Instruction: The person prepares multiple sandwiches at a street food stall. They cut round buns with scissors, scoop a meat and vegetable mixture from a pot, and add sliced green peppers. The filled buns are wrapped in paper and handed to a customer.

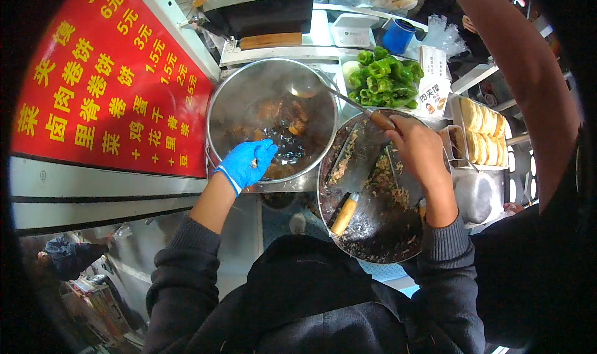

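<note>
My right hand point(417, 148) grips the wooden handle of a metal ladle point(350, 101). The ladle's bowl hangs over a large steaming metal pot point(336, 134) of dark broth with chunks of meat point(294, 116). In a blue glove, my left hand point(249, 162) hovers at the pot's near rim with its fingers curled; whether the small pale spot on it is food is unclear. Below my right hand lies a round, dark chopping board point(373, 237). On it are a wooden-handled cleaver point(345, 214), a second cleaver point(395, 160) partly hidden by my wrist, and chopped filling point(385, 174).
Green peppers point(385, 76) fill a tray behind the board, beside paper bags point(433, 81) and a blue canister point(399, 36). Flatbreads point(482, 132) stand in a container at right. Another person's arm point(517, 55) crosses the upper right. A red menu board point(112, 83) borders the left.
</note>
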A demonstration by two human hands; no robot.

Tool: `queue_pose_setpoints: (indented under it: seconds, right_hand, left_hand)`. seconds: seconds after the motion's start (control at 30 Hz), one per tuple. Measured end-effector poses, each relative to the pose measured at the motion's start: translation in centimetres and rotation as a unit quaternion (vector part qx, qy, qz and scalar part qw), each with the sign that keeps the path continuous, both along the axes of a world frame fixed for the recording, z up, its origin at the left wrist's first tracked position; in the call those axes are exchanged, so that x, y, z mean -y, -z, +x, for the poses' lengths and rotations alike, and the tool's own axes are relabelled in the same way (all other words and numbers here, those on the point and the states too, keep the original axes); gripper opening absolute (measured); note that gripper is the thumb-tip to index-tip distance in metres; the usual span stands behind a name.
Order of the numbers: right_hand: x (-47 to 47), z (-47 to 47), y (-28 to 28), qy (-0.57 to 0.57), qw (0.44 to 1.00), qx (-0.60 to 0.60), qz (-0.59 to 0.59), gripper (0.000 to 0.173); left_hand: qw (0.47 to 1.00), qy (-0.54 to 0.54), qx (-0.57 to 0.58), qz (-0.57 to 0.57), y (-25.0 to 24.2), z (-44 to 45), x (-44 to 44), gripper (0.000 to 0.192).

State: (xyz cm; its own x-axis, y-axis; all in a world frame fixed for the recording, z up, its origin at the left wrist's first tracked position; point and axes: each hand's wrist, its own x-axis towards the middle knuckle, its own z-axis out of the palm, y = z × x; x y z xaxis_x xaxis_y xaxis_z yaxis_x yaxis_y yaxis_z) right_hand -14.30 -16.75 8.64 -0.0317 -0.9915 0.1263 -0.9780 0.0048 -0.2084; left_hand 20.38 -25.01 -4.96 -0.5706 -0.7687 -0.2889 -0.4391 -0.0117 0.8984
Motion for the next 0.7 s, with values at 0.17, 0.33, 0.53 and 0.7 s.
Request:
queue_pose_setpoints:
  seconds: [0.17, 0.33, 0.53, 0.7]
  right_hand:
    - [-0.2, 0.7, 1.0, -0.002, 0.999, 0.003, -0.045, 0.025]
    - [-0.3, 1.6, 1.6, 0.006, 0.999, -0.001, -0.039, 0.028]
    - [-0.2, 1.8, 3.7, -0.004, 0.998, -0.034, -0.057, 0.039]
    - [1.0, 1.8, 6.0, -0.057, 0.988, -0.064, -0.126, 0.042]
  left_hand:
    - [0.836, -0.287, -0.266, 0.385, 0.7, -0.2, -0.9, 0.028]
    - [0.68, -0.277, -0.437, 0.519, -0.5, 0.0, -1.9, 0.018]
    - [0.33, -0.244, -0.537, 0.737, -1.1, 1.4, -2.9, 0.014]
    - [0.417, -0.193, -0.524, 0.718, -1.4, 2.3, -4.6, 0.016]
